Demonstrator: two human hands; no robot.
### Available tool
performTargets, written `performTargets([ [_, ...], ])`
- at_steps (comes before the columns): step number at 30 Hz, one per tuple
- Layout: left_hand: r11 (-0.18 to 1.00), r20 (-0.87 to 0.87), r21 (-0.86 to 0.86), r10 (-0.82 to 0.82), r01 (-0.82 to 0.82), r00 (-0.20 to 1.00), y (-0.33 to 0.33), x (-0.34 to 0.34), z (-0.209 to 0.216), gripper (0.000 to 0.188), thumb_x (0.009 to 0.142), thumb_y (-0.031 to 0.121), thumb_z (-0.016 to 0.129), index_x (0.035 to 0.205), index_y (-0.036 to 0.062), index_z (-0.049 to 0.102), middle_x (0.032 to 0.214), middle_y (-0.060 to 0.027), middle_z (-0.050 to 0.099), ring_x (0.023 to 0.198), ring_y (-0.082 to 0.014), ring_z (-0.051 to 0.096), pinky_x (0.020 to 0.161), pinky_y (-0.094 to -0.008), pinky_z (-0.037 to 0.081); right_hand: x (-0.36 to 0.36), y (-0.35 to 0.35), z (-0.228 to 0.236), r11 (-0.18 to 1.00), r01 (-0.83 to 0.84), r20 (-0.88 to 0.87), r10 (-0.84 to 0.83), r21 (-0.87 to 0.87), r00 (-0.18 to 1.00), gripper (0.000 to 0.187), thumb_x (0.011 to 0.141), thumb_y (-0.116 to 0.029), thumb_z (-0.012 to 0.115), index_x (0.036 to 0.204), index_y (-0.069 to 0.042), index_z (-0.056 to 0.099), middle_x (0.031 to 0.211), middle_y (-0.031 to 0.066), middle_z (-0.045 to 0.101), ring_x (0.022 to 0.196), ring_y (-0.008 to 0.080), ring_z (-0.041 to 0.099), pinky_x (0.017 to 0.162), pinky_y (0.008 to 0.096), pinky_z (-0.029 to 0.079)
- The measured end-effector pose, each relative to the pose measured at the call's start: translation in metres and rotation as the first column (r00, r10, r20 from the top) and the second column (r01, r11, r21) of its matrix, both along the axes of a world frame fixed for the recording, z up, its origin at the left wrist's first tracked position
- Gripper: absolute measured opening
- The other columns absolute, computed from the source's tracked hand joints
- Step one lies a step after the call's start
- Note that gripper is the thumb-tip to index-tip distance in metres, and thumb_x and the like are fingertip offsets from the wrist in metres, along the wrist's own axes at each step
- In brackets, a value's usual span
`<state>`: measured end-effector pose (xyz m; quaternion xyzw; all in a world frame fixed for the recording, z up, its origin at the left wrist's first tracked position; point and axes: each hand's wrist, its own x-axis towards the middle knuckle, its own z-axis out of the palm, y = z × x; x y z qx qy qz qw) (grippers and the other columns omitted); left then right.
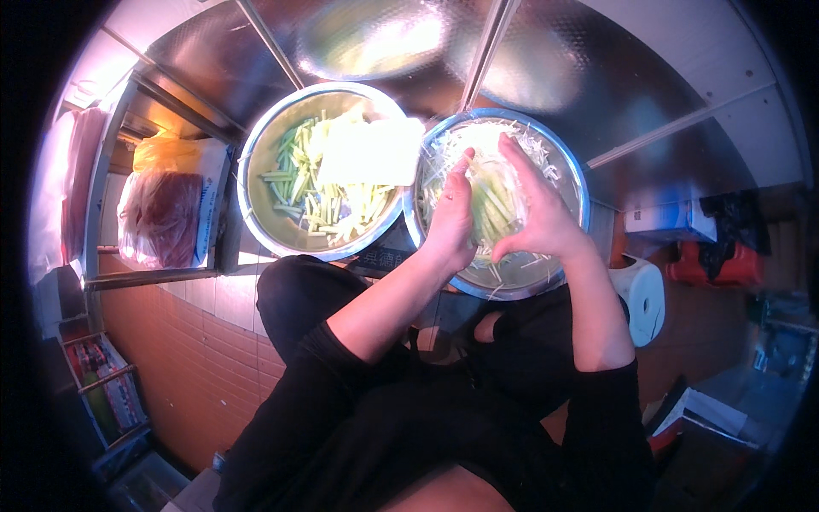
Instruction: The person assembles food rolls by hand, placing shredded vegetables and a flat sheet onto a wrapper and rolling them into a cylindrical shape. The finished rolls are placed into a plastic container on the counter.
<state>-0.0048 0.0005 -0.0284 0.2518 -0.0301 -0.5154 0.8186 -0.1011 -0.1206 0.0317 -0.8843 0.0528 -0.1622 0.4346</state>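
Both my hands are over the right-hand metal bowl (583,183), which holds pale thin shreds (546,154). My left hand (454,213) reaches in along the bowl's left side, its fingers stretched up and away from me. Opposite it, my right hand (539,205) curves with thumb and fingers spread apart. Between the palms lie light green vegetable strips (495,209); whether the palms touch them is hard to see. To the left stands a second metal bowl (256,205) with cut green vegetable sticks (299,175). A glaring white flat object (371,152) rests over its right part.
A patterned metal panel (375,43) rises behind the bowls. On the left, a shelf frame (153,280) holds bagged goods (162,209). At the right are a white stool (644,299), a blue-white box (670,220) and a red container (712,264). The floor (205,358) is reddish brown.
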Motion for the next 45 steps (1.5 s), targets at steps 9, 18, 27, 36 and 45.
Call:
performTargets([
  [9,0.957,0.113,0.28,0.049,-0.079,0.992,0.001,0.01,-0.003,0.064,0.1,0.052,0.032,0.142,0.0029,0.036,0.136,-0.0132,0.048,0.123,-0.0236,0.048,0.102,-0.0376,0.04,0.01,0.01,-0.028,0.981,-0.016,-0.016,0.014,-0.195,1.0,0.129,0.037,-0.033,0.093,0.146,-0.004,0.03,0.152,0.018,0.027,0.143,0.0372,0.018,0.116,0.0449,0.023],
  [18,0.966,-0.088,0.235,-0.092,0.11,0.992,0.005,0.02,0.022,0.078,0.094,0.067,0.018,0.147,0.0105,0.028,0.144,-0.0156,0.039,0.131,-0.0294,0.042,0.107,-0.0447,0.036,0.004,0.0,-0.044,0.998,0.043,-0.097,-0.038,0.047,0.995,0.131,0.041,-0.029,0.094,0.149,-0.008,0.023,0.156,0.0173,0.017,0.145,0.0335,0.014,0.117,0.0422,0.021],
  [27,0.983,0.046,0.175,-0.066,0.057,0.997,0.007,0.017,0.024,0.079,0.091,0.07,0.014,0.15,0.0173,0.022,0.146,-0.0136,0.037,0.135,-0.0303,0.036,0.108,-0.0457,0.034,0.006,0.003,-0.036,0.993,0.05,-0.018,-0.048,0.107,0.999,0.136,0.041,-0.027,0.095,0.151,-0.008,0.017,0.155,0.0182,0.02,0.143,0.032,0.021,0.116,0.0407,0.022],
  [36,0.91,0.064,-0.256,-0.321,0.327,0.945,0.019,0.036,0.026,0.084,0.084,0.008,0.059,0.153,0.0217,0.012,0.153,-0.0121,0.025,0.136,-0.0317,0.035,0.108,-0.0446,0.037,0.005,-0.006,-0.057,0.901,0.034,0.142,-0.105,0.431,0.984,0.139,0.041,-0.029,0.097,0.151,-0.005,0.014,0.151,0.021,0.025,0.14,0.0311,0.027,0.115,0.0395,0.023],
  [45,0.906,0.065,-0.25,-0.337,0.342,0.939,0.014,0.031,0.004,0.077,0.08,0.046,0.069,0.142,0.0257,0.028,0.143,-0.0105,0.037,0.126,-0.0313,0.047,0.088,-0.0444,0.054,0.007,-0.008,-0.043,0.882,0.059,0.251,-0.197,0.467,0.948,0.127,0.039,-0.026,0.096,0.145,-0.005,0.028,0.149,0.017,0.033,0.138,0.0283,0.031,0.114,0.0397,0.025],
])
